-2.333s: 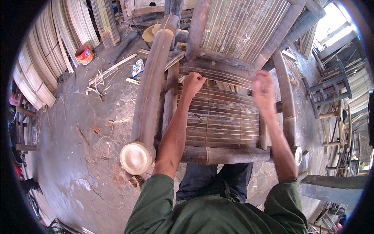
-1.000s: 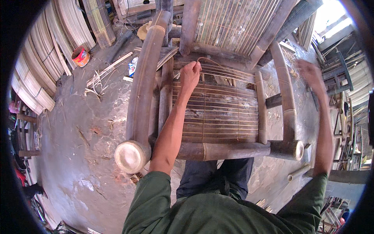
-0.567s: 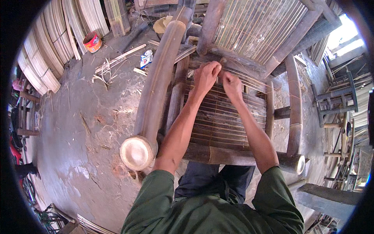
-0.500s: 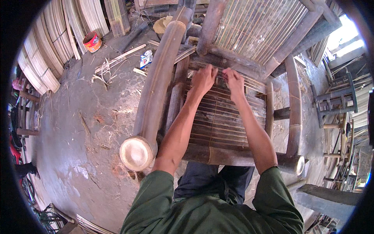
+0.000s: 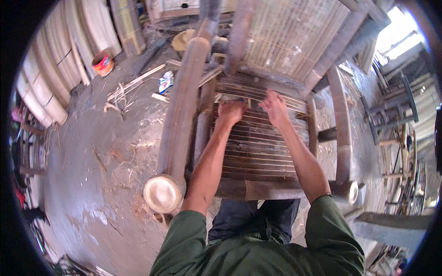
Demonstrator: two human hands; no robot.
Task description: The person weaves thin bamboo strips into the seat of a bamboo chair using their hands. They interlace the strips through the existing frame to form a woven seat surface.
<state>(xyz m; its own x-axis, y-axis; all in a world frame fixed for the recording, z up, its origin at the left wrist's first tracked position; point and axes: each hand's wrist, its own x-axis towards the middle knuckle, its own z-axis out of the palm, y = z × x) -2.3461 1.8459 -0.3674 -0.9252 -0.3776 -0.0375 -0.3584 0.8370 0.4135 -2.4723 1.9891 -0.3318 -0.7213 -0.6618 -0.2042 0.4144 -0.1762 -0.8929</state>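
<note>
A bamboo chair stands before me, its seat [image 5: 258, 154] made of thin slats between thick dark poles. Low over the far part of the seat, my left hand [image 5: 232, 112] is closed, knuckles up; a small dark shape shows at its fingers, too blurred to name. To its right, a gap apart, my right hand [image 5: 276, 108] has its fingers curled together above the slats. Whatever it pinches, if anything, is too small and smeared to tell. Behind both hands rises the slatted backrest [image 5: 294, 41]. A thick bamboo armrest [image 5: 179, 115] runs along the left side.
The right armrest [image 5: 340, 124] borders the seat. On the floor at left lie loose bamboo strips [image 5: 138, 83], a blue-and-white packet [image 5: 165, 82] and a red tub [image 5: 102, 63]. Bundled bamboo slats [image 5: 60, 60] lean behind them. A dark wooden frame [image 5: 393, 110] stands at right.
My hands have moved apart, the left one lower and nearer to me. The view has shifted slightly, and the picture is blurrier.
</note>
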